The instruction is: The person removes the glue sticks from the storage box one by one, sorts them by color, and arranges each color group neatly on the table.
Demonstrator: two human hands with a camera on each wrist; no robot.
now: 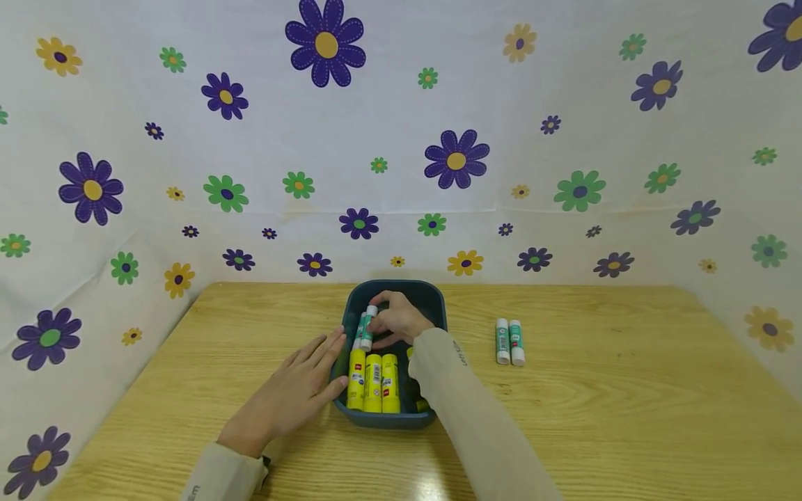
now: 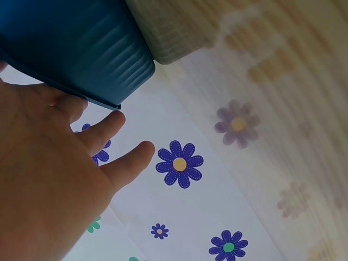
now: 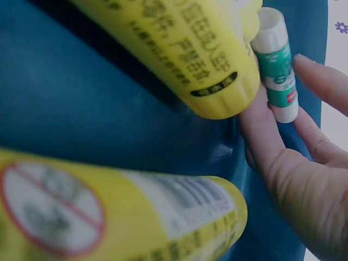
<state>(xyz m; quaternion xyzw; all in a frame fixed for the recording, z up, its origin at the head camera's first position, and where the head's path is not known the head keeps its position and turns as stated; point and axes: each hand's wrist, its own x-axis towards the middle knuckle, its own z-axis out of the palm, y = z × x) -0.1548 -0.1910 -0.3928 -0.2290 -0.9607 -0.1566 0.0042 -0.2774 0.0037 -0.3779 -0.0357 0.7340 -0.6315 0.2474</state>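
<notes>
Inside the dark blue bin (image 1: 390,422), my right hand (image 1: 401,319) pinches a white-and-green glue stick (image 1: 369,327) between thumb and fingers; the right wrist view shows that glue stick (image 3: 278,70) close up. Another white-and-green glue stick lies just left of it, partly covered. Below them, several yellow glue sticks (image 1: 373,384) lie side by side in the bin's near part, and more yellow shows partly hidden under the right sleeve. With fingers extended, my left hand (image 1: 297,383) rests against the bin's left rim. In the left wrist view its fingers touch the bin's edge (image 2: 70,91).
Two white-and-green glue sticks (image 1: 509,342) stand side by side on the wooden table (image 1: 595,410), to the right of the bin. A flower-patterned white cloth (image 1: 388,139) hangs behind the table and along both sides.
</notes>
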